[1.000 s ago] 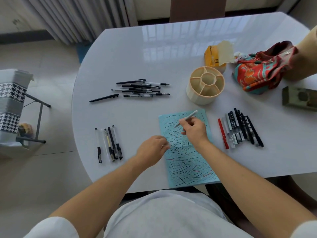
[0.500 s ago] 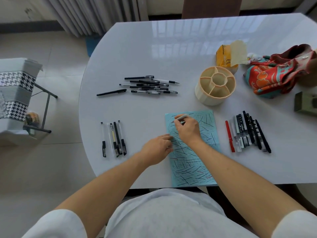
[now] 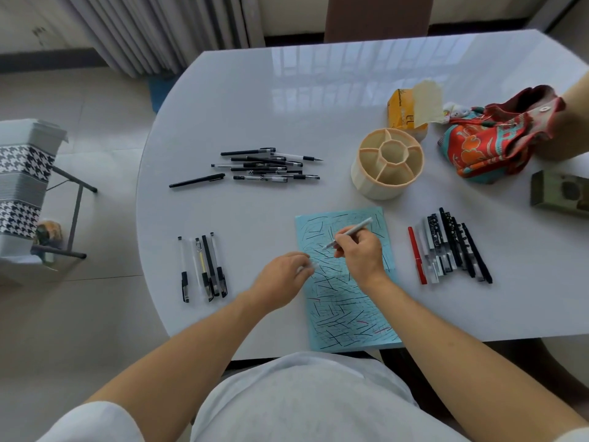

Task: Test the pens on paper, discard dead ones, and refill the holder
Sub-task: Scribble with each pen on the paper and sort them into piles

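A light-blue sheet of paper (image 3: 347,301) covered in pen strokes lies on the white table (image 3: 255,100) in front of me. My right hand (image 3: 361,255) grips a white pen (image 3: 353,231) with its tip down on the paper. My left hand (image 3: 282,279) rests at the paper's left edge and pinches a small clear cap (image 3: 310,267). The cream pen holder (image 3: 387,162) with several compartments stands beyond the paper with nothing in it. A pile of black pens (image 3: 267,165) lies at the far left. Several pens (image 3: 204,266) lie in a row at the near left. Another row of pens (image 3: 449,247) lies right of the paper.
A yellow packet (image 3: 404,114), a red patterned cloth bag (image 3: 497,135) and a green box (image 3: 561,191) sit at the table's right. A brown chair back (image 3: 377,17) stands behind the table. A houndstooth bin (image 3: 22,173) on a stand is on the floor at left.
My right hand has come back toward me down the paper with the pen, whose tip now sits lower on the sheet. My left hand stays at the paper's edge.
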A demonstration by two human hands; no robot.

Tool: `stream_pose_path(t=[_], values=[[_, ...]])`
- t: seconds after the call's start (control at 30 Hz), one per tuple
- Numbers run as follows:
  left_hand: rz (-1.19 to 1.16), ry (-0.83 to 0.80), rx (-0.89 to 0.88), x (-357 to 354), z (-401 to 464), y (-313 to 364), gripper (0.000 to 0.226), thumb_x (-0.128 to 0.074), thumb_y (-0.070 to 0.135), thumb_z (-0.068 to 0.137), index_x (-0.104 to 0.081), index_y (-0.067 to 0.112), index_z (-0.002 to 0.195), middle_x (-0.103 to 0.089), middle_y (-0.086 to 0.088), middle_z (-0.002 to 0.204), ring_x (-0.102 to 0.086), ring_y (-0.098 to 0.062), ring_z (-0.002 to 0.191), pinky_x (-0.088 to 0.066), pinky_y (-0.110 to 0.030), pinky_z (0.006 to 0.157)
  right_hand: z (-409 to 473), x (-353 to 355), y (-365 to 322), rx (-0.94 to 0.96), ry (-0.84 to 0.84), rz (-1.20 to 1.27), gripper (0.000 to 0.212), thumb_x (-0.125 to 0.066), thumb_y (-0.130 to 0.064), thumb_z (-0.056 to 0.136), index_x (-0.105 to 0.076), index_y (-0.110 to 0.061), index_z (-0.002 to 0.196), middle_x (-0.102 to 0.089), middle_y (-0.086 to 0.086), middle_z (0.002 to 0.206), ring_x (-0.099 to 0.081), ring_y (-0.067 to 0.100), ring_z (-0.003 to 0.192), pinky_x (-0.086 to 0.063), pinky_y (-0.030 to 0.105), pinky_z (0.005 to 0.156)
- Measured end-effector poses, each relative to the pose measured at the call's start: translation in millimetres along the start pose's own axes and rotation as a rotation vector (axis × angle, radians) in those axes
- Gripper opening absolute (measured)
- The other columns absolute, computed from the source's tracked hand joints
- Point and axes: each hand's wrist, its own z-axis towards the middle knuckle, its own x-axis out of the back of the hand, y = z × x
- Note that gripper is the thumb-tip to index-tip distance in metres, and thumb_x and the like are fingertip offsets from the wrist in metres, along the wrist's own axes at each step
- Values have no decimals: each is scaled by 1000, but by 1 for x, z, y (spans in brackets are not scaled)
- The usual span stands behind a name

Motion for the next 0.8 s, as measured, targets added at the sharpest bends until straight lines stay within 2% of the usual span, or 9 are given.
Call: stream_pose_path(t=[0.13,0.23,0.4,0.53,0.67,0.8], values=[[-25,8,27,-2,0,3,28,-48,42,104,-67,22,103,-69,7,110,-61,-12,99,-51,-36,89,-11,10,8,-12,-57,43,7,-65,-13,85,-72,-11,84,-72,3,71,-68,20,64,-58,58,73],[-15,10,21,-2,3,7,25,-49,41,103,-67,24,102,-68,10,103,-59,-10,94,-51,-35,86,-17,11,8,-11,-85,64,8,-66,-15,84,-73,-16,81,-72,4,71,-67,20,64,-59,56,74],[30,18,5,1,6,9,25,-50,42,103,-68,25,102,-67,11,100,-55,-8,95,-48,-30,87,-21,13,5,8,-104,80,10,-67,-21,84,-75,-23,80,-72,5,74,-67,20,65,-59,47,73],[49,21,-3,3,7,11,25,-50,42,102,-69,26,103,-66,11,101,-54,-7,95,-45,-27,84,-22,15,3,29,-94,114,10,-66,-20,86,-75,-22,81,-72,5,74,-66,20,66,-60,42,70],[43,43,-21,3,12,19,21,-54,35,101,-71,22,101,-66,11,94,-53,-7,88,-41,-25,78,-23,12,5,17,-159,45,9,-69,-20,90,-74,-13,89,-73,5,76,-68,21,66,-61,47,75],[75,42,-20,5,13,25,22,-55,29,100,-72,17,96,-67,4,90,-57,-15,87,-47,-33,77,-22,16,5,8,-199,-2,11,-70,-23,96,-75,-13,94,-76,7,81,-72,23,70,-64,45,77]])
